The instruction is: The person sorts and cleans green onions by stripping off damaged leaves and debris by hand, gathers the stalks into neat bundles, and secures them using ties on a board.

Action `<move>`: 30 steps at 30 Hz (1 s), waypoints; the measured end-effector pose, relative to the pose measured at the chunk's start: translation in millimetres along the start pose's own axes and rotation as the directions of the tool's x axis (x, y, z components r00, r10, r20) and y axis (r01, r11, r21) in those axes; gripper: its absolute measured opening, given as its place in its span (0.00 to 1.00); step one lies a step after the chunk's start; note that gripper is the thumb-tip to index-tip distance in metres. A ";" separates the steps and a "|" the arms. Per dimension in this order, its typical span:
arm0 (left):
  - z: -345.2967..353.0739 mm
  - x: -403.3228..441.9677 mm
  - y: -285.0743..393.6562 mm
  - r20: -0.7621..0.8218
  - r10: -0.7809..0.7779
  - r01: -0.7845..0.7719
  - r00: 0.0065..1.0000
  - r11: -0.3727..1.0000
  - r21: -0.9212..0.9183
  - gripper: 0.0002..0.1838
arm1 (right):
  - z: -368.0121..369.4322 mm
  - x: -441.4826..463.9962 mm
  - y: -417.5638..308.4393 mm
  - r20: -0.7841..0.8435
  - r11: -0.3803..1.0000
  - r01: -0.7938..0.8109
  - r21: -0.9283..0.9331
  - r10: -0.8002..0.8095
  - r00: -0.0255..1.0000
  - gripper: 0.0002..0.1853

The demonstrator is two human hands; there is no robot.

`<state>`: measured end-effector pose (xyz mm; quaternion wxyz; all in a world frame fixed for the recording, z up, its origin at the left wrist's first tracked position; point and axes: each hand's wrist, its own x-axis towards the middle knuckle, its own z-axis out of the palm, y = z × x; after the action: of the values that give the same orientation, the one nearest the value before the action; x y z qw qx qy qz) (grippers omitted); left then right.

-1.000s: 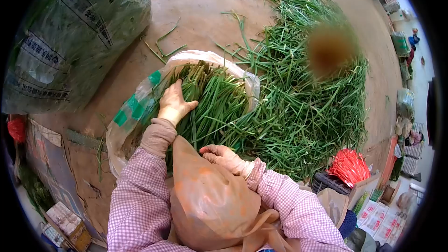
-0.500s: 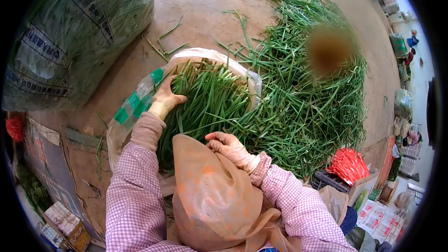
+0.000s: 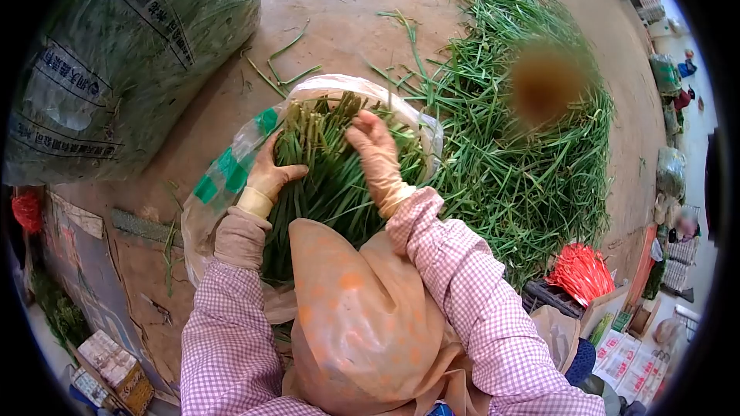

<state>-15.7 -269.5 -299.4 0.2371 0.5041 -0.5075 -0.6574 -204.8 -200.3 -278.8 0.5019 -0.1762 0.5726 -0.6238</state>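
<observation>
Green leafy stalks (image 3: 327, 177) lie bunched inside an opened clear plastic bag (image 3: 231, 162) with green patches, their cut ends toward the far rim. My left hand (image 3: 268, 175) rests against the left side of the bunch, thumb spread away from the fingers. On the right side, near the cut ends, my right hand (image 3: 376, 150) reaches onto the stalks with its fingers bent together; what lies between its fingertips is too small to make out. Both hands wear thin pale gloves or sleeves at the wrist.
A loose heap of green stalks (image 3: 532, 154) spreads to the right. A large packed plastic sack (image 3: 131, 69) stands at the upper left. Red ties (image 3: 580, 273) sit on a dark crate (image 3: 551, 298) at the lower right. Pliers (image 3: 156, 308) lie at the lower left.
My right hand has moved up and forward from beside the apron onto the cut ends of the stalks. My left hand has shifted slightly left and down along the bunch.
</observation>
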 end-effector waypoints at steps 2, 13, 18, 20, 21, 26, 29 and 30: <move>-2.0 -6.8 4.5 0.010 -0.038 0.039 0.999 0.988 -0.149 0.45 | -19.8 7.6 15.8 0.000 0.996 -0.006 0.084 0.006 1.000 0.25; 13.1 -34.5 -8.1 -0.033 0.176 -0.174 0.984 0.984 0.048 0.42 | 11.0 -11.9 24.0 0.120 0.917 -0.077 0.392 0.032 0.992 0.50; 47.6 -55.4 0.4 -0.144 0.224 -0.169 0.964 0.933 0.319 0.42 | 23.0 -31.1 16.1 0.416 0.948 -0.158 0.277 0.030 0.909 0.52; 62.6 -63.9 -11.8 -0.151 0.441 -0.246 0.885 0.716 0.653 0.39 | 23.3 -40.9 15.9 0.472 0.975 -0.136 0.177 0.037 0.881 0.53; 71.2 -70.5 -10.0 -0.110 0.505 -0.235 0.856 0.570 0.787 0.36 | 26.5 -45.8 18.6 0.421 0.947 -0.138 0.292 0.002 0.907 0.48; 81.6 -94.4 -27.1 -0.016 0.556 -0.292 0.831 0.461 0.838 0.37 | 21.4 -54.5 11.5 0.187 0.951 -0.227 0.211 0.188 0.964 0.22; 64.6 -110.1 -3.2 0.195 0.429 -0.455 0.882 0.671 0.585 0.39 | 15.3 -61.0 14.4 0.002 0.938 -0.126 0.322 0.133 0.991 0.12; 53.6 -110.3 7.4 0.221 0.425 -0.478 0.878 0.742 0.471 0.32 | 11.6 -65.8 10.6 -0.014 0.929 -0.137 0.345 0.151 0.988 0.12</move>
<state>-23.7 -158.4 -247.4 0.2210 0.3771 -0.7812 -0.4457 -162.5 -150.4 -261.7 0.5578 -0.0310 0.4765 -0.6788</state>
